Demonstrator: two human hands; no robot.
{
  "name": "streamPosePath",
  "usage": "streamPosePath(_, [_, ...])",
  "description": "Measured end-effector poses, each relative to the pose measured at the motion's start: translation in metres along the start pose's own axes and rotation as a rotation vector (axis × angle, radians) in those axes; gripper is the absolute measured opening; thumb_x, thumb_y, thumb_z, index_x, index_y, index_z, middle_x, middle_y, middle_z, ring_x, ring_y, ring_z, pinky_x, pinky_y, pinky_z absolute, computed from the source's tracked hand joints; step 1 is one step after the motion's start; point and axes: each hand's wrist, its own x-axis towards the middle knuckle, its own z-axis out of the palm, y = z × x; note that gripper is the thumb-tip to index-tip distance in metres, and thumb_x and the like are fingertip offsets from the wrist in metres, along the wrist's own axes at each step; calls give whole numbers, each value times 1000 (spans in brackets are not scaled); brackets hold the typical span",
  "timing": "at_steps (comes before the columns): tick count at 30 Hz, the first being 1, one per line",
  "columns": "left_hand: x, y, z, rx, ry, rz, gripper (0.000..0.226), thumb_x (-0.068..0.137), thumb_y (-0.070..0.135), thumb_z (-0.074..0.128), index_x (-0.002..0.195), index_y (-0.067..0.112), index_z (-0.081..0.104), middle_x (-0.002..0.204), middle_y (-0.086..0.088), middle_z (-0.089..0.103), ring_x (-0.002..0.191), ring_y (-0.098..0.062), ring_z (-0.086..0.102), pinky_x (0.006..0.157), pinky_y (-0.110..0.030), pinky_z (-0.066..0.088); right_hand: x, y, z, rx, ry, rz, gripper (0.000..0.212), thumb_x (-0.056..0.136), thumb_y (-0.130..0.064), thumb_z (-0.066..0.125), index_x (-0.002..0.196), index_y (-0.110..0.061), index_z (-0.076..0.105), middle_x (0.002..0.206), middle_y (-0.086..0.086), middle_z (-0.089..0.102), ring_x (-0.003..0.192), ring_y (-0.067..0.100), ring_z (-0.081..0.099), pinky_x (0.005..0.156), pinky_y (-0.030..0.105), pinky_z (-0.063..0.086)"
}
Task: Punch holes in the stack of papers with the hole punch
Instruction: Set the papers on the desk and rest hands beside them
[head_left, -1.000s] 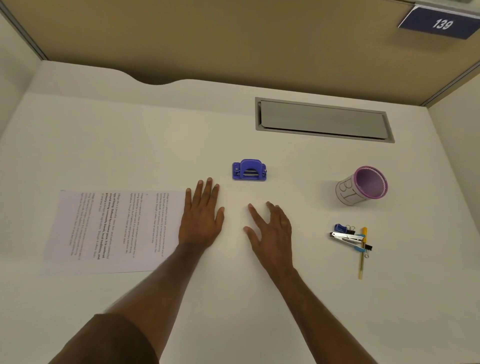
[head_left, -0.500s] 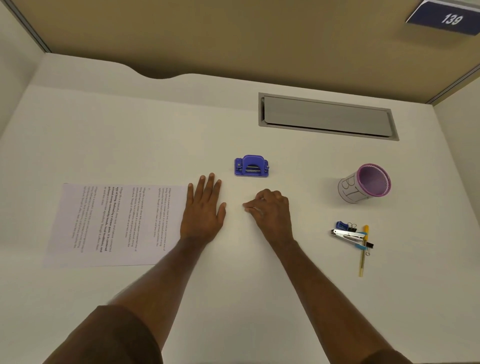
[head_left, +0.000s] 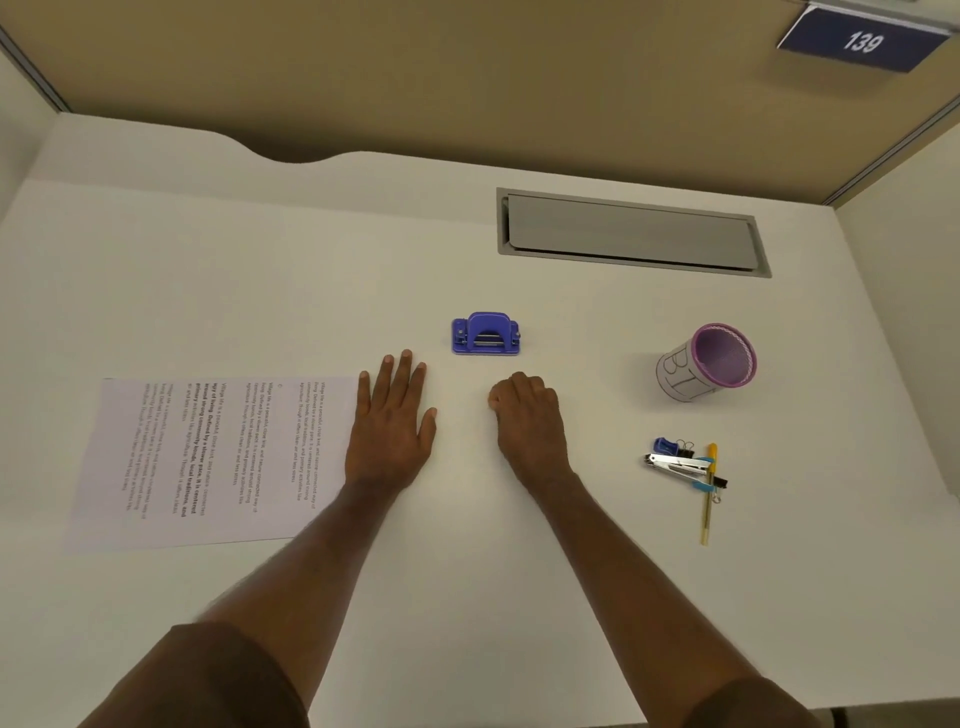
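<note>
- Head view: the left hand (head_left: 392, 423) is lying flat, palm down, on the white desk (head_left: 260, 291), its fingers straight and slightly spread, pointing away from the person; it is holding nothing.
- Its little-finger edge is resting at the right edge of the stack of papers (head_left: 208, 457); whether it is overlapping the sheet cannot be told.
- The left forearm is stretching up from the lower left, with a brown sleeve (head_left: 223, 680) covering the upper arm.
- The right hand (head_left: 527, 415) is sitting knuckles up on the desk with its fingers curled under into a loose fist, gripping nothing.
- The right forearm is running up from the lower right corner.
- The stack of papers is lying flat at the left of the desk, its printed text running sideways.
- The blue hole punch (head_left: 485, 334) is standing on the desk just beyond the two hands, between them, touched by neither.
- Further right, a purple pen cup (head_left: 706, 369) is lying on its side, with its open mouth facing the camera.
- Nearer the person, a stapler (head_left: 675, 466), binder clips (head_left: 672, 446) and a yellow pen (head_left: 708, 493) are lying together.
- A grey cable hatch (head_left: 631, 234) is sitting in the desk at the back.
</note>
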Motion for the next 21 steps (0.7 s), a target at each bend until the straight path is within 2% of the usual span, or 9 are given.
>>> streamPosePath(2, [0, 0, 0, -8, -3, -2, 64, 100, 39, 28, 158, 15, 19, 168, -5, 7, 156, -23, 3, 125, -51, 10, 4, 0, -10, 235, -7, 260, 18, 91, -1, 49, 89, -10, 64, 92, 7, 62, 85, 25, 55, 76, 38, 45])
streamPosePath(4, [0, 0, 0, -11, 1, -1, 64, 100, 39, 28, 158, 14, 20, 168, -5, 8, 155, -23, 4, 125, -51, 10, 11, 6, -28, 666, -21, 576, 16, 94, -5, 53, 91, -9, 68, 97, 6, 68, 89, 20, 59, 81, 33, 47])
streamPosePath(6, [0, 1, 0, -7, 3, 1, 64, 100, 40, 26, 158, 14, 21, 168, -5, 9, 155, -24, 5, 125, -51, 10, 17, 22, -52, 1020, 3, 786, 15, 93, -10, 57, 87, -15, 70, 90, 3, 68, 80, 15, 61, 70, 28, 49])
streamPosePath(9, [0, 0, 1, -11, 6, 5, 65, 99, 42, 22, 158, 14, 21, 168, -6, 9, 155, -24, 5, 125, -51, 10, 24, 63, -96, 1256, 148, 943, 13, 90, -14, 63, 82, -22, 71, 78, -3, 66, 66, 9, 60, 56, 22, 47])
streamPosePath(12, [-1, 0, 1, -14, 14, 10, 66, 99, 43, 19, 158, 13, 20, 168, -6, 9, 155, -25, 5, 125, -51, 9, 26, 112, -132, 1167, 375, 980, 14, 88, -9, 63, 80, -16, 72, 70, -2, 65, 58, 8, 56, 51, 22, 44])
streamPosePath(14, [-1, 0, 0, -11, 15, 12, 67, 98, 43, 19, 158, 13, 20, 168, -7, 9, 155, -25, 5, 125, -51, 9, 25, 139, -146, 894, 465, 952, 14, 85, -7, 63, 83, -10, 76, 73, 4, 69, 61, 11, 57, 57, 24, 45])
streamPosePath(17, [0, 0, -2, -19, 9, 12, 67, 98, 42, 20, 158, 12, 21, 168, -7, 9, 155, -26, 6, 125, -51, 8, 20, 161, -153, 487, 475, 936, 16, 85, -13, 66, 91, -6, 79, 89, 9, 76, 77, 16, 63, 68, 22, 42])
streamPosePath(21, [-1, 1, -3, -25, 19, 15, 67, 97, 41, 21, 157, 10, 23, 167, -8, 12, 155, -27, 8, 125, -52, 9, 20, 167, -153, 368, 469, 935, 14, 83, -15, 71, 87, -2, 75, 86, 13, 74, 75, 23, 65, 65, 21, 42])
